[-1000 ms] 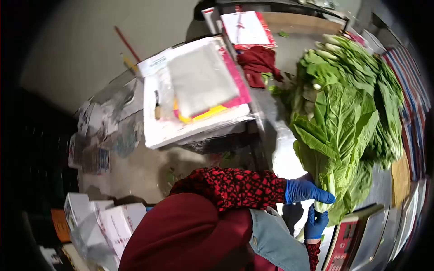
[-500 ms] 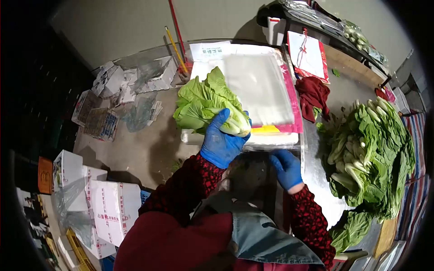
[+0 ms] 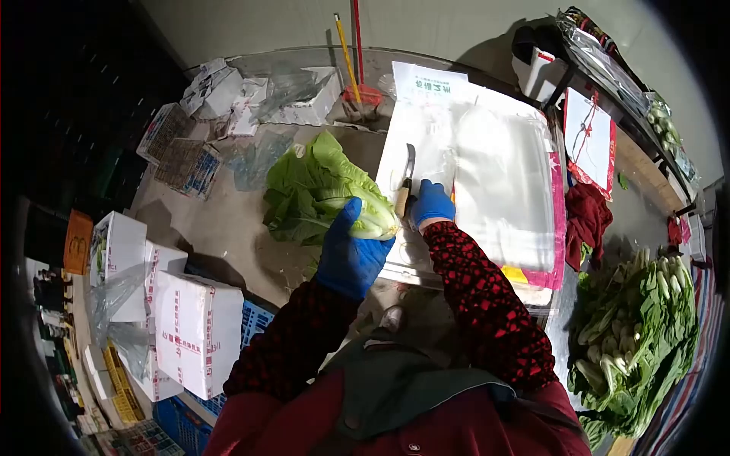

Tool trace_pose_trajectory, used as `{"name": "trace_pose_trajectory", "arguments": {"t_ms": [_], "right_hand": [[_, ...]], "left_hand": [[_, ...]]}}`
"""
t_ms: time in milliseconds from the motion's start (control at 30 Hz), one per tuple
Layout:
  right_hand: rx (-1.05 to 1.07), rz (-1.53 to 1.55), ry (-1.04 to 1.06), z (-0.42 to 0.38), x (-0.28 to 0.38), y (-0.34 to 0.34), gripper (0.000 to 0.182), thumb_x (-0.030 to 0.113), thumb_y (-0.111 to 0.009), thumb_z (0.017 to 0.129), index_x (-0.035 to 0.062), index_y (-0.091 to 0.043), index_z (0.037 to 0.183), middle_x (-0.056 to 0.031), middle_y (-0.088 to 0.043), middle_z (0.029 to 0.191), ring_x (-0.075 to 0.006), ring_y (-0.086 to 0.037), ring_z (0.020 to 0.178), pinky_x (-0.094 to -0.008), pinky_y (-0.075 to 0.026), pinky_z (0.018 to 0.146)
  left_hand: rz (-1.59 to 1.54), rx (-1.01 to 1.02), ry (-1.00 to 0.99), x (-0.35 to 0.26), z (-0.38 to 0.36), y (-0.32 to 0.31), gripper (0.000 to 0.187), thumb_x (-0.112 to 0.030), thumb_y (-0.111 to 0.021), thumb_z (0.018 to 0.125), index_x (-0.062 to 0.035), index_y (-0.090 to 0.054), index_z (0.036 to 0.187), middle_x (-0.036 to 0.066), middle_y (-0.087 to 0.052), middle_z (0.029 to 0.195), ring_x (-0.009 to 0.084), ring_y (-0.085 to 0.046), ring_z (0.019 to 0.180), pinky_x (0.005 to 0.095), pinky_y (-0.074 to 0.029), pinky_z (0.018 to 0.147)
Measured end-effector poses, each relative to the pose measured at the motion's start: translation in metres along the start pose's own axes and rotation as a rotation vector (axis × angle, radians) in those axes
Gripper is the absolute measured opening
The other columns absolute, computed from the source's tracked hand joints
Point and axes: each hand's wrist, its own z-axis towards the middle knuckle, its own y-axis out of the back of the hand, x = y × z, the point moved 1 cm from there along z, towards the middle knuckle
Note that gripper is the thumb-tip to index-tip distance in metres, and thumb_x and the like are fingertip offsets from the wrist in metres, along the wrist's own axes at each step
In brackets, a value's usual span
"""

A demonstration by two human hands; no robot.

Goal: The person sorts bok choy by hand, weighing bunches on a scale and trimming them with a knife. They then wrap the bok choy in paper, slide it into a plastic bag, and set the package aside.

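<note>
A head of leafy Chinese cabbage [image 3: 323, 194] lies across my left hand [image 3: 353, 258], its pale base pointing right and its wide green leaves spreading left. The fingers of this hand are closed around the base. Over on the white board [image 3: 391, 163], a knife [image 3: 403, 199] with a curved blade and a light wooden handle lies with its tip pointing away from me. My right hand [image 3: 432, 205] is just right of the handle, its fingers reaching forward and bent downward. The fingertips are partly hidden, and I see no grip around the handle.
Clear plastic bags [image 3: 506, 190] lie stacked right of my right hand. A pile of green vegetables [image 3: 639, 342] fills the right side. Beyond are a dark red cloth [image 3: 587, 220] and a hanging clipboard [image 3: 589, 140]. White boxes [image 3: 199, 330] stand at the left, with wire baskets [image 3: 186, 167] farther back.
My right hand has moved from the near right onto the board beside the knife. The cabbage, still in my left hand, has shifted left of the board, and the knife now shows. The view has swung.
</note>
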Motion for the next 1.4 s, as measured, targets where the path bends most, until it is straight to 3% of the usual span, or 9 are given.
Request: {"name": "trace_pose_trajectory", "arguments": {"t_ms": [500, 567, 600, 667, 767, 933, 1133, 1233, 1400], "right_hand": [[0.026, 0.187, -0.149, 0.025, 0.017, -0.016, 0.040, 0.027, -0.066, 0.075, 0.0023, -0.054, 0.104, -0.0205, -0.064, 0.086, -0.0329, -0.065, 0.079, -0.0426, -0.052, 0.069], [0.366, 1.025, -0.402, 0.027, 0.001, -0.002, 0.028, 0.014, -0.062, 0.075, 0.0026, -0.053, 0.100, -0.0123, -0.063, 0.079, -0.0225, -0.063, 0.063, -0.0370, -0.050, 0.054], [0.224, 1.190, -0.387, 0.018, -0.006, 0.005, 0.029, 0.007, -0.060, 0.075, 0.0025, -0.052, 0.103, -0.0067, -0.059, 0.077, -0.0159, -0.057, 0.054, -0.0324, -0.046, 0.046], [-0.053, 1.169, -0.311, -0.022, 0.000, 0.048, 0.031, 0.005, -0.058, 0.076, 0.0004, -0.050, 0.105, -0.0100, -0.058, 0.075, -0.0196, -0.058, 0.057, -0.0337, -0.047, 0.051], [-0.626, 0.528, 0.374, -0.085, -0.002, 0.096, 0.049, 0.001, -0.057, 0.077, 0.0006, -0.045, 0.125, -0.0203, -0.054, 0.094, -0.0331, -0.058, 0.074, -0.0390, -0.047, 0.064], [-0.682, 0.126, 0.504, -0.164, -0.023, 0.141, 0.064, -0.004, -0.057, 0.065, 0.0082, -0.049, 0.128, -0.0138, -0.055, 0.095, -0.0313, -0.053, 0.081, -0.0402, -0.043, 0.067], [-0.779, -0.180, 0.279, -0.231, -0.076, 0.164, 0.062, 0.001, -0.058, 0.066, 0.0158, -0.053, 0.126, -0.0062, -0.054, 0.090, -0.0255, -0.052, 0.077, -0.0371, -0.042, 0.065], [-0.841, -0.273, 0.142, -0.272, -0.104, 0.173, 0.062, 0.004, -0.060, 0.065, 0.0161, -0.053, 0.125, -0.0056, -0.054, 0.091, -0.0261, -0.052, 0.080, -0.0383, -0.041, 0.065], [-0.801, -0.187, -0.418, -0.386, -0.200, 0.145, 0.052, 0.008, -0.060, 0.075, 0.0121, -0.050, 0.125, -0.0115, -0.057, 0.089, -0.0320, -0.053, 0.079, -0.0409, -0.043, 0.064]], "left_hand": [[0.028, -0.003, -0.149, -0.014, 0.014, 0.015, 0.045, -0.027, -0.064, 0.085, -0.0069, -0.046, 0.121, 0.009, -0.053, 0.114, 0.0231, -0.050, 0.109, 0.0393, -0.039, 0.096], [0.027, 0.011, -0.140, -0.016, 0.015, 0.013, 0.045, -0.027, -0.064, 0.084, -0.0074, -0.046, 0.120, 0.009, -0.053, 0.114, 0.0229, -0.049, 0.109, 0.0395, -0.039, 0.096], [0.001, 0.032, -0.116, -0.015, 0.015, 0.010, 0.042, -0.025, -0.063, 0.085, -0.0076, -0.047, 0.120, 0.009, -0.053, 0.114, 0.0226, -0.050, 0.109, 0.0391, -0.041, 0.095], [-0.033, 0.058, -0.074, -0.009, 0.016, -0.001, 0.039, -0.023, -0.063, 0.086, -0.0078, -0.047, 0.119, 0.009, -0.054, 0.113, 0.0223, -0.051, 0.109, 0.0387, -0.042, 0.094], [-0.116, -0.103, -0.011, 0.013, 0.025, -0.017, 0.024, -0.015, -0.061, 0.086, -0.0081, -0.056, 0.108, 0.008, -0.061, 0.105, 0.0211, -0.059, 0.098, 0.0347, -0.051, 0.082], [-0.106, -0.052, 0.198, 0.074, 0.026, -0.048, 0.024, -0.021, -0.057, 0.089, -0.0070, -0.056, 0.109, 0.009, -0.061, 0.105, 0.0222, -0.058, 0.100, 0.0350, -0.050, 0.085], [-0.098, 0.068, 0.445, 0.156, -0.007, -0.081, 0.027, -0.028, -0.049, 0.094, -0.0061, -0.056, 0.108, 0.008, -0.060, 0.106, 0.0234, -0.058, 0.101, 0.0357, -0.048, 0.090], [-0.077, 0.102, 0.554, 0.193, -0.031, -0.096, 0.027, -0.024, -0.059, 0.088, -0.0061, -0.056, 0.108, 0.008, -0.060, 0.104, 0.0222, -0.058, 0.099, 0.0349, -0.048, 0.089], [0.024, 0.031, 0.703, 0.237, -0.076, -0.126, 0.027, -0.019, -0.069, 0.080, -0.0098, -0.057, 0.102, 0.005, -0.061, 0.097, 0.0197, -0.061, 0.088, 0.0336, -0.054, 0.074]]}}
